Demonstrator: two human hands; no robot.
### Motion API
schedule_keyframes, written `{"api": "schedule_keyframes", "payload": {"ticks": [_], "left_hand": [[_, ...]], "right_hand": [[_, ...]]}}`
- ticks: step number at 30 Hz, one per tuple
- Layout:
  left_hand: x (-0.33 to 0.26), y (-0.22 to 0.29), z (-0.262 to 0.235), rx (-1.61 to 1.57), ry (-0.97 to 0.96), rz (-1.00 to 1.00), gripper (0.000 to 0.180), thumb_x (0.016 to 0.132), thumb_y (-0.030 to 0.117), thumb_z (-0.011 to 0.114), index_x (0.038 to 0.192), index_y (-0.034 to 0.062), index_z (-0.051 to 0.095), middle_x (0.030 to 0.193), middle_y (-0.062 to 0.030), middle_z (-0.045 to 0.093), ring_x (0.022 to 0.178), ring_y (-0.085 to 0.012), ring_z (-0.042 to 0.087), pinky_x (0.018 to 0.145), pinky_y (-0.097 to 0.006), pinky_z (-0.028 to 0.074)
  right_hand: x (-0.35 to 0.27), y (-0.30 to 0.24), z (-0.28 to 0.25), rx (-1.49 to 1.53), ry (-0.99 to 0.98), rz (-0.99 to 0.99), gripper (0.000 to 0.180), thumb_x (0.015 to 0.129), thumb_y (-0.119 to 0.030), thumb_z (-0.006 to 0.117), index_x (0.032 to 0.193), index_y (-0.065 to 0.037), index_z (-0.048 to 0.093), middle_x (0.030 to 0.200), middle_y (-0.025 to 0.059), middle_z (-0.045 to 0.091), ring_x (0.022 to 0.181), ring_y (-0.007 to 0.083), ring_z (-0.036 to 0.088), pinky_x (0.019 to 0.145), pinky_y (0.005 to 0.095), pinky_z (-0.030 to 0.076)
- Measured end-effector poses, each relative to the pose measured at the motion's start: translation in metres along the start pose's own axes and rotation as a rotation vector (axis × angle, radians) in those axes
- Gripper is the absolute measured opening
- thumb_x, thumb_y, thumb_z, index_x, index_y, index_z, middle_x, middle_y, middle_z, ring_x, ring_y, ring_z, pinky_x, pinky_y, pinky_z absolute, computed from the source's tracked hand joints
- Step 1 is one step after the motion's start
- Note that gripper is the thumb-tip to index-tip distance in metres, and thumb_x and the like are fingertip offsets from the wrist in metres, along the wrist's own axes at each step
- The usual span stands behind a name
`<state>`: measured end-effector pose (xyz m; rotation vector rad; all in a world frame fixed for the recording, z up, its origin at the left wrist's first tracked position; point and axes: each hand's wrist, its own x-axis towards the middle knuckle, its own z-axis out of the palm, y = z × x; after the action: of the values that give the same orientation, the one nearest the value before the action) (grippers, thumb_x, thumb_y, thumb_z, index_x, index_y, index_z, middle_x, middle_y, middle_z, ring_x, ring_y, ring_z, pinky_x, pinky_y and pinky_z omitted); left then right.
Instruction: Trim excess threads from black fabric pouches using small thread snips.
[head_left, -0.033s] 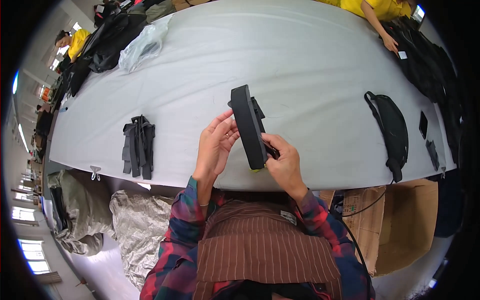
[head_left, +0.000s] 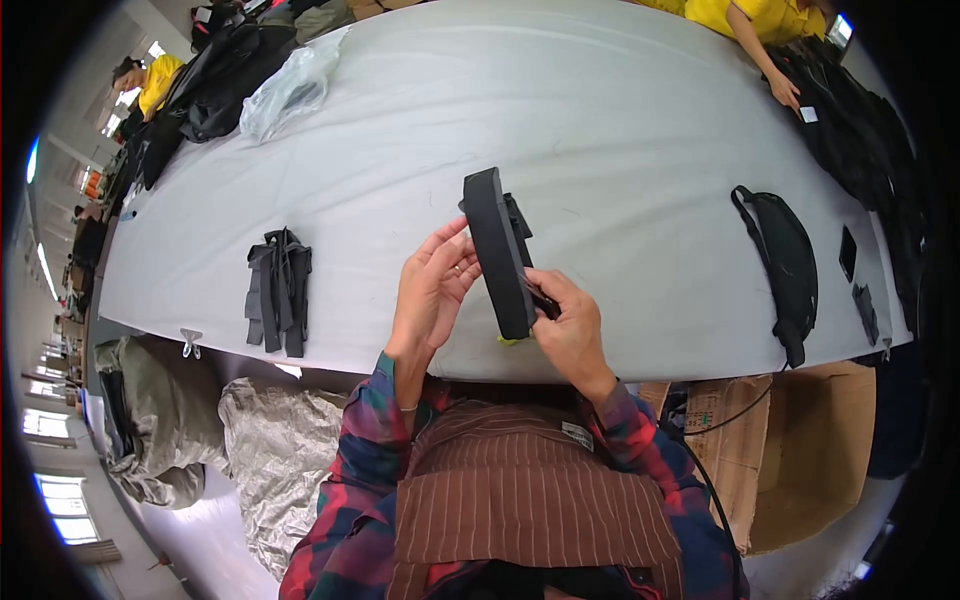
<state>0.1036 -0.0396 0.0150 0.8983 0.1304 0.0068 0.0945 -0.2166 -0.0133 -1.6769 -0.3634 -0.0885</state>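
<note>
Above the middle of the near table edge, a slim black fabric pouch is held up nearly edge-on, its top tilted left. My right hand grips its lower right side, thumb on top and fingers curled behind. A dark strap or flap shows along that side, and a bit of yellow peeks out below. With curled fingers, my left hand holds the upper left side by the fingertips; what they press on there is partly hidden. To the left lies a bundle of dark grey straps.
A black waist bag and a phone lie at right. A clear plastic bag and black garments are far left. At far right, a co-worker's hand touches black fabric. An open cardboard box stands below the table.
</note>
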Motion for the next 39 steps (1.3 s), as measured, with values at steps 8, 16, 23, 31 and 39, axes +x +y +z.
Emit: {"api": "schedule_keyframes", "payload": {"ticks": [8, 16, 23, 31, 39], "left_hand": [[-0.016, 0.003, -0.002, 0.058, -0.148, -0.127, 0.041, 0.087, -0.004, 0.056, 0.124, 0.0028, 0.041, 0.104, -0.012, 0.062, 0.093, -0.0154, 0.062, 0.08, -0.026, 0.053], [-0.019, -0.005, -0.014, 0.102, 0.009, -0.084, 0.031, 0.088, 0.0, 0.059, 0.116, 0.0063, 0.046, 0.102, -0.0091, 0.064, 0.088, -0.0111, 0.062, 0.069, -0.023, 0.053], [-0.025, -0.013, -0.013, 0.137, 0.07, -0.098, 0.023, 0.09, 0.007, 0.062, 0.108, 0.0088, 0.048, 0.089, -0.0052, 0.067, 0.075, -0.0076, 0.062, 0.062, -0.021, 0.05], [-0.031, -0.017, -0.012, 0.099, 0.012, -0.105, 0.021, 0.09, 0.005, 0.06, 0.106, 0.0084, 0.047, 0.089, -0.0062, 0.067, 0.075, -0.0081, 0.063, 0.061, -0.021, 0.051], [-0.032, -0.017, -0.009, 0.096, 0.009, -0.096, 0.021, 0.09, 0.003, 0.058, 0.106, 0.0077, 0.046, 0.091, -0.0076, 0.066, 0.076, -0.0086, 0.063, 0.061, -0.021, 0.052]], "right_hand": [[-0.003, 0.011, -0.004, 0.011, -0.172, 0.059, 0.031, 0.07, 0.01, 0.051, 0.098, 0.0, 0.062, 0.081, 0.0112, 0.06, 0.073, 0.022, 0.059, 0.067, 0.0276, 0.046], [0.011, -0.015, -0.021, -0.069, -0.243, 0.009, 0.029, 0.075, 0.006, 0.058, 0.101, -0.003, 0.065, 0.081, 0.0069, 0.059, 0.074, 0.016, 0.056, 0.068, 0.0273, 0.045], [0.036, -0.027, -0.021, -0.479, -0.039, -0.364, 0.026, 0.077, -0.012, 0.07, 0.103, -0.016, 0.068, 0.077, 0.0012, 0.059, 0.072, 0.0193, 0.053, 0.065, 0.0325, 0.041], [0.035, -0.017, -0.01, -0.605, 0.038, -0.469, 0.023, 0.078, -0.012, 0.067, 0.099, -0.019, 0.069, 0.073, -0.0028, 0.056, 0.065, 0.0191, 0.048, 0.06, 0.0322, 0.035], [0.031, -0.018, -0.013, -0.628, 0.039, -0.458, 0.02, 0.078, -0.011, 0.067, 0.096, -0.019, 0.069, 0.072, -0.003, 0.056, 0.064, 0.0184, 0.048, 0.06, 0.0319, 0.034]]}}
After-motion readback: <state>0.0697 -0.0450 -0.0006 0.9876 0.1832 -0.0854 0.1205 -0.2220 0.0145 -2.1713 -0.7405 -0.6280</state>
